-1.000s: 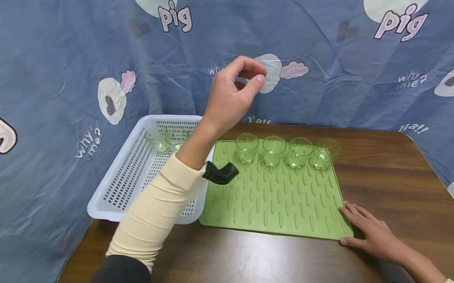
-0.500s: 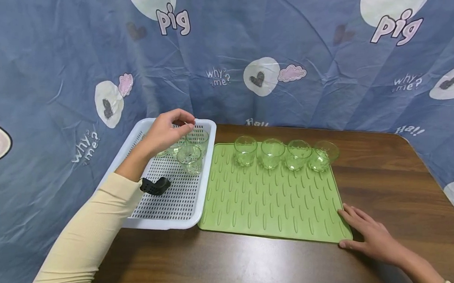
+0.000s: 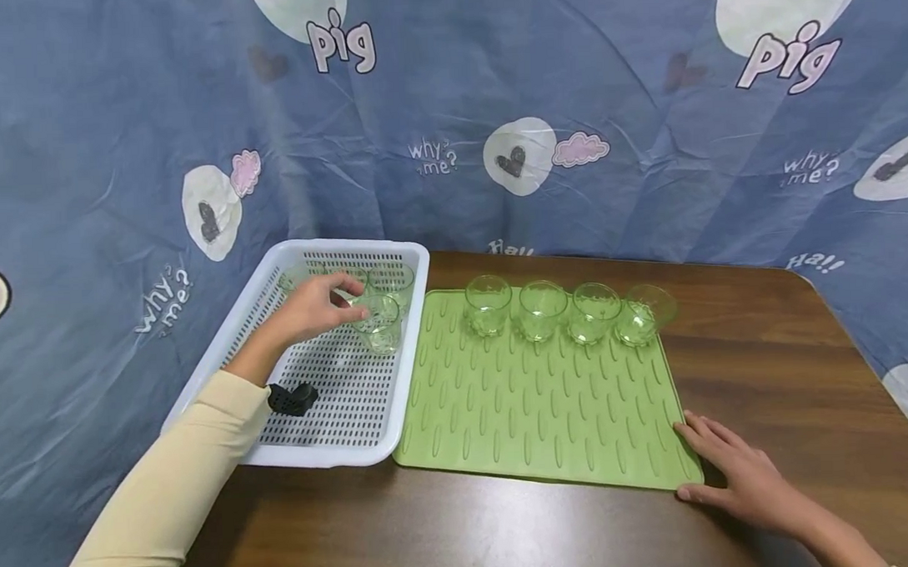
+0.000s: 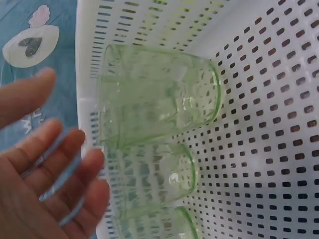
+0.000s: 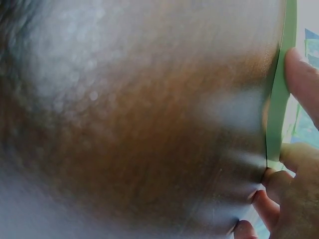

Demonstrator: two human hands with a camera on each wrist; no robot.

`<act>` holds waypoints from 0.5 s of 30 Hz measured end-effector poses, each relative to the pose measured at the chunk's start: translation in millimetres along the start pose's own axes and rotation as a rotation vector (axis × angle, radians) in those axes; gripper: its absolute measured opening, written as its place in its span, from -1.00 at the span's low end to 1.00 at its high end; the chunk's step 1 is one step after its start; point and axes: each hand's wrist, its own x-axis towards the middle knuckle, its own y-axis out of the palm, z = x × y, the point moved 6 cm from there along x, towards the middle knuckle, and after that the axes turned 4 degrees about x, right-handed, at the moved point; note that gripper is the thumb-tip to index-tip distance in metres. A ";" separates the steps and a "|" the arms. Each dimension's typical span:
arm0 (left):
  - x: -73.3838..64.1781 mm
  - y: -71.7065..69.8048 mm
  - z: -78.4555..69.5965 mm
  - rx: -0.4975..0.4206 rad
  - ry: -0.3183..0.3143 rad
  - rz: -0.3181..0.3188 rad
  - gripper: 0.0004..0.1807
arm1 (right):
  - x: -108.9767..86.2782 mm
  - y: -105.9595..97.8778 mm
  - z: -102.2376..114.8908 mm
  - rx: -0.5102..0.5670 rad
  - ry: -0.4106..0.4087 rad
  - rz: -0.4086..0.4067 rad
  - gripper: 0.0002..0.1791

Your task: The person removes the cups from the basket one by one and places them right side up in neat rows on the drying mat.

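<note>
My left hand (image 3: pixel 310 308) is over the white plastic basket (image 3: pixel 332 456), its thumb and fingers apart beside the rim of a pale green drinking glass (image 3: pixel 384 334). The left wrist view shows a gap between those loosely bent fingers (image 4: pixel 75 167) and the nearest glass (image 4: pixel 159 94). Behind that glass, several more stand in a row at the basket's back wall, partly hidden by the hand. My right hand (image 3: pixel 746 473) rests at the near right corner of the green ribbed mat (image 3: pixel 534 422), fingers extended, thumb touching the mat's edge.
Several matching glasses stand in a row along the mat's far edge, from the leftmost glass (image 3: pixel 488 309) to the rightmost glass (image 3: pixel 643 317). The basket adjoins the mat's left side. A blue printed curtain (image 3: pixel 604 78) hangs behind the brown wooden table (image 3: pixel 771 339).
My left hand has come down and left, from above the mat's far left into the basket, to the front glass. The right hand has stayed at the mat's corner.
</note>
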 end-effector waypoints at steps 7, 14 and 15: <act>1.2 11.1 -1.5 0.175 0.030 0.043 -0.18 | -0.7 0.5 0.5 -0.009 -0.024 -0.031 -0.02; 3.2 16.3 -3.9 0.181 0.064 0.019 -0.14 | 2.4 -0.5 -2.0 -0.001 0.004 -0.004 -0.04; 3.7 17.6 -3.2 0.178 0.067 0.019 -0.13 | 2.5 -0.8 -1.8 -0.003 0.000 -0.007 -0.04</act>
